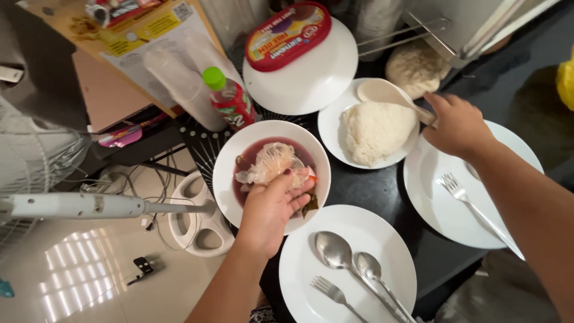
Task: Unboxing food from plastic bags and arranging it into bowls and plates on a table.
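Dark tabletop point(382, 191) crowded with white dishes, a pale tiled floor below. Her left hand point(272, 206) pinches a crumpled clear plastic bag point(272, 162) over the white bowl of purplish broth point(239, 149), emptying it, I'd judge. Her right hand point(457, 124) is closed on the handle of a cream plastic rice paddle point(382, 91) lying by the mound of white rice point(376, 128) on a small white plate point(330, 128). Lifting the dripping bag clear seems to call for care. Two metal spoons point(347, 257) wait nearby.
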